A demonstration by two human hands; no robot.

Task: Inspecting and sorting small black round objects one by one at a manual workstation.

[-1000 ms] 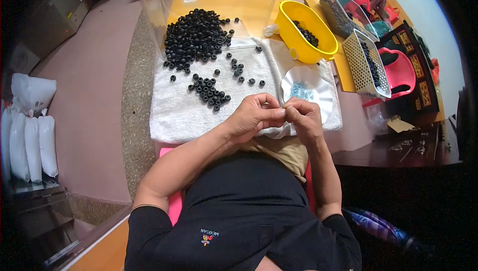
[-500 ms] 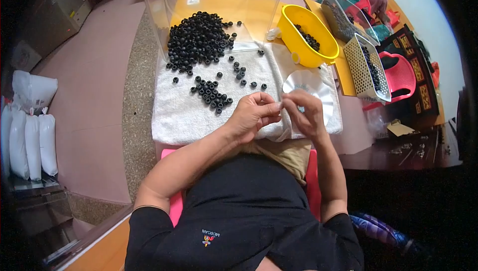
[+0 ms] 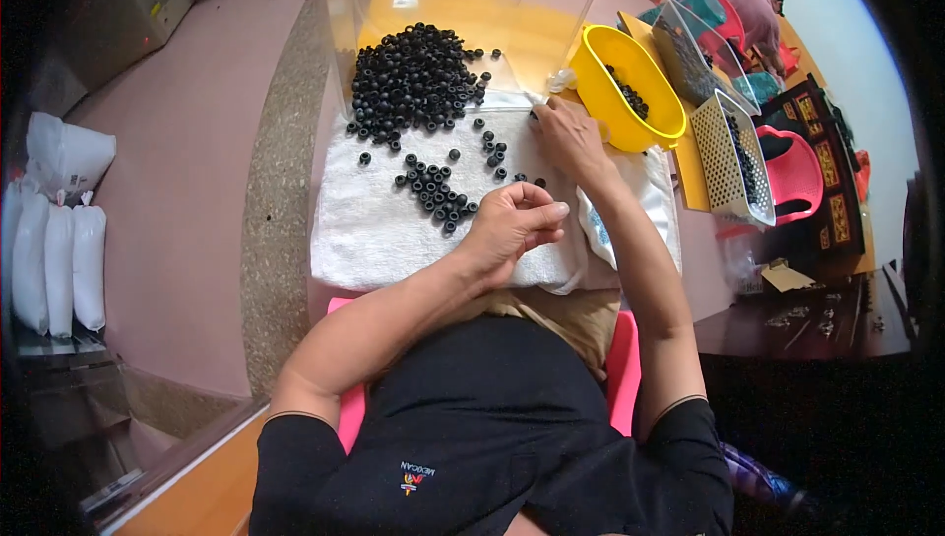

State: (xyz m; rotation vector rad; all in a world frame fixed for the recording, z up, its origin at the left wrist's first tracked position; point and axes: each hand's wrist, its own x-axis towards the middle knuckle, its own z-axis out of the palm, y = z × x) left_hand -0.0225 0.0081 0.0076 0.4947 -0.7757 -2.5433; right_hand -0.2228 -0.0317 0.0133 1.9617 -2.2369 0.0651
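Note:
Over the front of the white towel [image 3: 354, 241], my left hand [image 3: 510, 231] is closed, thumb and index finger pressed together. Whatever sits in that pinch is too small to make out. My right hand [image 3: 574, 137] reaches to the towel's far right, its fingertips closed at a single small black ring-shaped bead [image 3: 535, 115], which they partly hide. A loose cluster of black beads [image 3: 433, 189] lies left of my left hand. Behind it rises a large heap of the same beads [image 3: 413, 78]. Under my right forearm shows part of a shiny white scalloped disc [image 3: 598, 233].
A clear plastic box wall [image 3: 335, 24] stands around the heap. Right of my right hand is a yellow tub [image 3: 591, 44] with black pieces inside. Beyond it are a white perforated basket [image 3: 724, 157], a clear bin [image 3: 679, 54] and a pink chair [image 3: 802, 177]. Another person [image 3: 753, 19] bends at the far right.
My right hand has left my left hand's fingertips and moved away from me to the lone bead by the yellow tub. My left hand keeps its pinch. The view has shifted slightly.

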